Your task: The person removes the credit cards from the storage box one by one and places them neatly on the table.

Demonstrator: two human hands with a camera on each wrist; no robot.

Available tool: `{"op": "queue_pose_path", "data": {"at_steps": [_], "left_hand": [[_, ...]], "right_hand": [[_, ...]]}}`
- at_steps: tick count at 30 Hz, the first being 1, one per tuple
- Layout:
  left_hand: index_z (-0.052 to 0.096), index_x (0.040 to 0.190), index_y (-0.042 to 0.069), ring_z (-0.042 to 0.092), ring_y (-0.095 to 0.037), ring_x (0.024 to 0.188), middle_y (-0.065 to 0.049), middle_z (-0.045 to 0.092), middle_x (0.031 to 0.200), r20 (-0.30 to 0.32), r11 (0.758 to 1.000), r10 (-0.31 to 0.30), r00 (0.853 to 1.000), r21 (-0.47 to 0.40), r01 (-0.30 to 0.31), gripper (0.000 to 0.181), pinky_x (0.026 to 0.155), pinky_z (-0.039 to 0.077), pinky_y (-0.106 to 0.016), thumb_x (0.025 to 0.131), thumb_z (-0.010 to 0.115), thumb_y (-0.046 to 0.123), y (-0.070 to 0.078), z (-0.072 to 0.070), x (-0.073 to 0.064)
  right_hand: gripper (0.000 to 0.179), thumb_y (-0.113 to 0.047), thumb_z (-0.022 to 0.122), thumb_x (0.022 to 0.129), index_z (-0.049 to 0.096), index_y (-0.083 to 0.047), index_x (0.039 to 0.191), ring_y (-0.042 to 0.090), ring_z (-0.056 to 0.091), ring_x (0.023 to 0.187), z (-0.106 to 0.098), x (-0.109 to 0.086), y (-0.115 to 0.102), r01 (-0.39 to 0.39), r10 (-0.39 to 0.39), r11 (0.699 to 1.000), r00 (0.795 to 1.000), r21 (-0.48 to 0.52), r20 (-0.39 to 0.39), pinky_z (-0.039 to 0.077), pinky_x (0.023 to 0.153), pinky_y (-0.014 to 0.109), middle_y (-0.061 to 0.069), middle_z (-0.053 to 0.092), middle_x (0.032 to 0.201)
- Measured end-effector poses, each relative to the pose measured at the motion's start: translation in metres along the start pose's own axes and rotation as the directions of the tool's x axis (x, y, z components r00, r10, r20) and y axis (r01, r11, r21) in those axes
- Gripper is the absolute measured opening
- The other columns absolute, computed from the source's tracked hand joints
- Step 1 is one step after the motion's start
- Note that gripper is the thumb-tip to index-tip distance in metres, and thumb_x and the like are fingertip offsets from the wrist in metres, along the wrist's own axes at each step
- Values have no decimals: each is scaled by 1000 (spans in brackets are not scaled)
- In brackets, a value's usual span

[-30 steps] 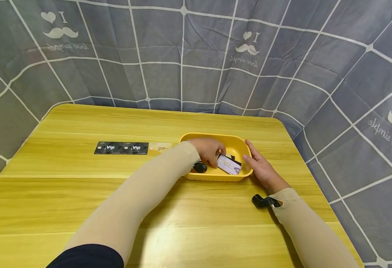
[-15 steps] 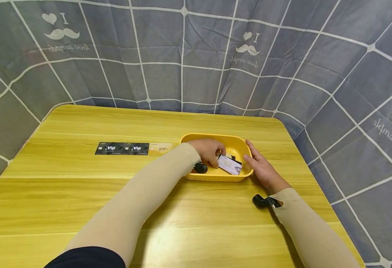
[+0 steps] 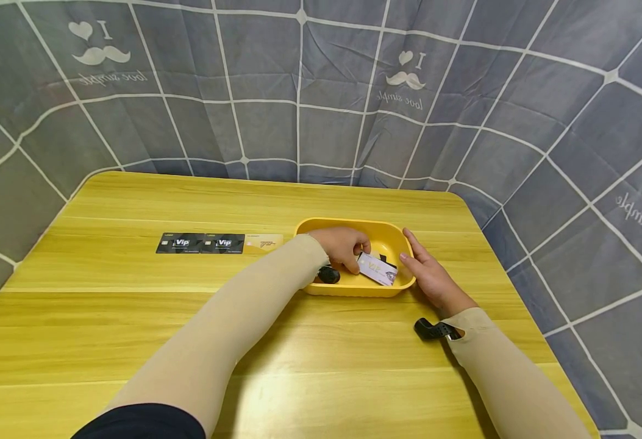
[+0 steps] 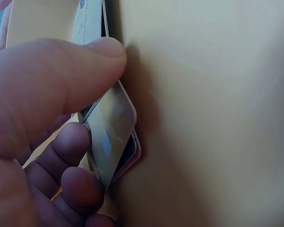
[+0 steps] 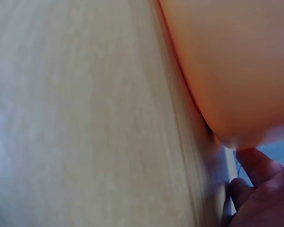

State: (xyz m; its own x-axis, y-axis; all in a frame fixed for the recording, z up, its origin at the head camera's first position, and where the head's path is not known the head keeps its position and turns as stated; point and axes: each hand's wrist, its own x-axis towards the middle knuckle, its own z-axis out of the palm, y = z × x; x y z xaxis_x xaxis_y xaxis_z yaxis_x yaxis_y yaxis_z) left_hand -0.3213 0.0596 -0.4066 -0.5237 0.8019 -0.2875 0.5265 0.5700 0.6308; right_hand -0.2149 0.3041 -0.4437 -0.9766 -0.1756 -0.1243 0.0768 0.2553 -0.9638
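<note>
Pinches a pale card (image 4: 112, 125) narrowly between the thumb and curled fingers of the left hand (image 3: 344, 247), down inside the one yellow tray (image 3: 353, 291). Grips the right end of that tray with the right hand (image 3: 433, 277), with thumb over the rim and fingers fairly straight along the outside. Shows a white card (image 3: 378, 269) in the tray at the left fingertips, with something dark peeking out along its far edge. Shows, in the left wrist view, one more card (image 4: 137, 153) under the pale card, dark with a reddish edge. Cannot give a full count for the tray (partly hidden behind fingers). Differs barely from half a second ago: keeps both hands at the same spots and the white card almost exactly in place. Wears two beige sleeves (image 3: 244, 305), a black device (image 3: 433, 329) at the right wrist and a rounded black piece (image 3: 328, 274) just below the left. Farther out, left of the tray, lines up three cards end to end on the wooden table (image 3: 107, 341): two black cards (image 3: 179, 243) marked "Vip", then one yellow card (image 3: 263, 243). Ends, past the table, at a grey curtain (image 3: 266, 73) with white grid lines and three moustache prints.
</note>
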Motion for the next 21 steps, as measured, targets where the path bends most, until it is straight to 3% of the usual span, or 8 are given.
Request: {"op": "queue_pose_path", "data": {"at_steps": [9,21], "left_hand": [[60,126,11,49,-14,80,-3,50,100,7,1000,-9,1000,-21,9,45,63,42,-22,88,83,15,0,0,-1],[59,126,11,49,-14,79,-3,50,101,16,1000,-18,1000,-22,18,45,61,42,-22,89,83,15,-1,0,0]], "right_hand": [[70,-25,42,115,0,-32,170,32,8,164,0,1,2,-15,15,1000,1000,-15,-9,44,101,8,4,-4,178],[70,-25,41,115,-1,-31,170,33,7,164,-1,3,3,-12,12,1000,1000,-4,-3,47,97,9,4,-6,178]]}}
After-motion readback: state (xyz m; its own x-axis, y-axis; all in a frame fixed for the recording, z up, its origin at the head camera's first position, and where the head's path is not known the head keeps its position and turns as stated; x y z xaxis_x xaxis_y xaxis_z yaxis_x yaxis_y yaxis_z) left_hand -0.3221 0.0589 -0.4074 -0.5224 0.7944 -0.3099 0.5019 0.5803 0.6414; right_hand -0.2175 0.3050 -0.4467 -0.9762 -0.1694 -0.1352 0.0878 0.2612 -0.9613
